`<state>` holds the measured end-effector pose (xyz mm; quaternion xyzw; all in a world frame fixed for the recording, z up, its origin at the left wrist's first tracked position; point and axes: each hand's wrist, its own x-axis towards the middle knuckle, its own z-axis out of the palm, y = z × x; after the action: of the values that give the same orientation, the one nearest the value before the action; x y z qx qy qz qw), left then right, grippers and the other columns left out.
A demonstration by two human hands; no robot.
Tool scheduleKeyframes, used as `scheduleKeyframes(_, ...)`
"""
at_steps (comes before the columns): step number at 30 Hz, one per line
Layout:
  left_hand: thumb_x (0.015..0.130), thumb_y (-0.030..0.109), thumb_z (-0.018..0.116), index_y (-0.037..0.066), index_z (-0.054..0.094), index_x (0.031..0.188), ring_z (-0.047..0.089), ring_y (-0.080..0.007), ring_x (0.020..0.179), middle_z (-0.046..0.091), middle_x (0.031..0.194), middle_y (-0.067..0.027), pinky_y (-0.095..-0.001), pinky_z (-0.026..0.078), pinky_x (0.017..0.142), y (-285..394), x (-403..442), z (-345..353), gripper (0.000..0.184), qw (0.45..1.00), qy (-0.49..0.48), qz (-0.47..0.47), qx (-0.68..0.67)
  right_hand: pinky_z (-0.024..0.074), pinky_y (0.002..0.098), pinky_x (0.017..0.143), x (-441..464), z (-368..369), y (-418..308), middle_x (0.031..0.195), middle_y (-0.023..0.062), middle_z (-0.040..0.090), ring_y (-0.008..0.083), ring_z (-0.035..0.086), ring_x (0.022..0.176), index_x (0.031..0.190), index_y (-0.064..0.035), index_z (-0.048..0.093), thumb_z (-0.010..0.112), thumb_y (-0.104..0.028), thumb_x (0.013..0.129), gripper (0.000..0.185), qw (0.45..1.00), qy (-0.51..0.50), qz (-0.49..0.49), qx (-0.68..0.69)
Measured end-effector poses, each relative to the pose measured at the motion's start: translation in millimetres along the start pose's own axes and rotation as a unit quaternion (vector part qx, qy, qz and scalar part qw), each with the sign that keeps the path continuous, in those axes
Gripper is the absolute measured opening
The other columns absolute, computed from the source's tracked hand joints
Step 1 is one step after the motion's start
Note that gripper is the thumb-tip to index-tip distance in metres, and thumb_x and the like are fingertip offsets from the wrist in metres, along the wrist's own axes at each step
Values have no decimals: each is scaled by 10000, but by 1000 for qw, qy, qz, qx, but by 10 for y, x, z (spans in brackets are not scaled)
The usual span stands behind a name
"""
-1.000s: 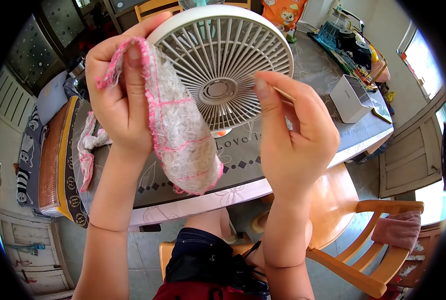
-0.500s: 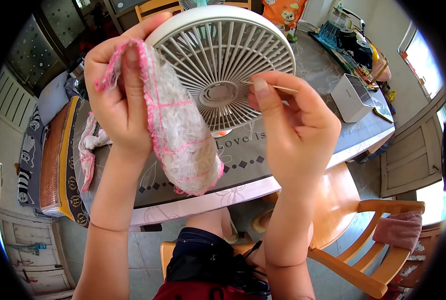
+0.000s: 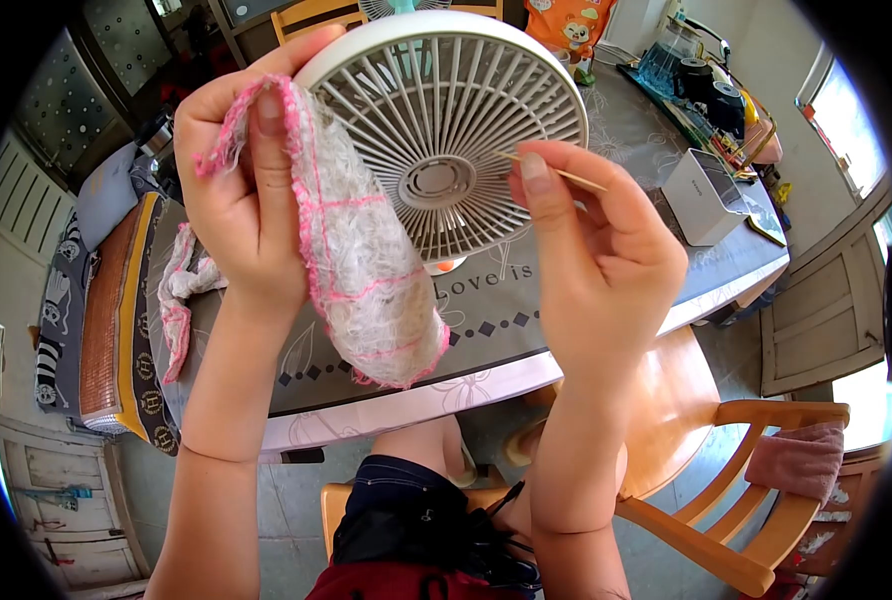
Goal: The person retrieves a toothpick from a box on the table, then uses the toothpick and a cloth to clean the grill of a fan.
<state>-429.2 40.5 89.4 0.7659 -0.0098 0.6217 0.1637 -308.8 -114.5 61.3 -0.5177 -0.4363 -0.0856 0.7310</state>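
In the head view, your left hand [image 3: 234, 205] clutches a pink-edged mesh cloth [image 3: 366, 250] against the left rim of the white desk fan [image 3: 442, 135], over the patterned tablecloth [image 3: 506, 305]. Your right hand [image 3: 606, 245] pinches a wooden toothpick [image 3: 583, 181], its far tip before the fan's face, right of centre; whether they touch, I cannot tell.

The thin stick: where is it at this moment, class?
In the head view, the thin stick is above and right of centre, pinched in the right hand, one end pointing toward the fan.
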Motion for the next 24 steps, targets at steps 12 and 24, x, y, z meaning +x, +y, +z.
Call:
scheduleKeyframes(12, 1058, 184, 344, -18, 436, 1061, 637, -273, 1088, 588, 1214, -329, -350, 493, 963, 8, -10, 24, 222, 999, 9, -7, -35, 518, 207, 717, 10, 21, 8, 851, 46, 688, 87, 647, 781, 988, 48, 684, 658, -18, 912, 104, 1000, -14, 3, -26)
scheduleKeyframes(24, 1058, 182, 335, -7, 447, 1063, 648, -260, 1067, 605, 1201, -314, -335, 504, 939, -33, -9, 15, 220, 1000, 12, 16, 3, 554, 243, 727, 3, -46, -27, 846, 85, 696, 123, 670, 770, 989, 67, 667, 637, -32, 930, 119, 997, -6, 62, 35)
